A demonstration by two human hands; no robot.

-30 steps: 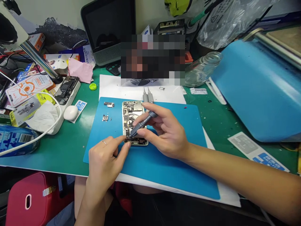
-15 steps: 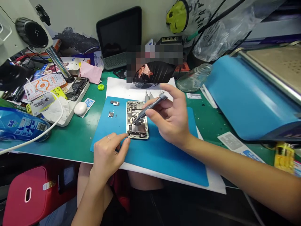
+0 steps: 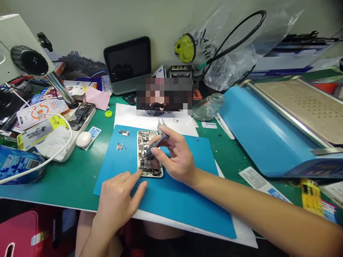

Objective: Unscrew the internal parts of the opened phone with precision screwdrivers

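"What print reaches you?"
"From my remote seat I read SCREEN on the orange-and-white box [image 3: 47, 110] — and BATTERY on the yellow-edged package [image 3: 36, 134]."
"The clear plastic bag [image 3: 230, 69]?"
"Black capitals, but I can't settle the word."
"And the black knob [image 3: 29, 60]?"
"A white mark — too small for me to read."

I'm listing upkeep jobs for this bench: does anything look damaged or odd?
Yes: on the wall left of the smart display, a ragged dark patch breaks the pale surface, as if paint had peeled. The opened smartphone on the blue mat shows no clear damage.
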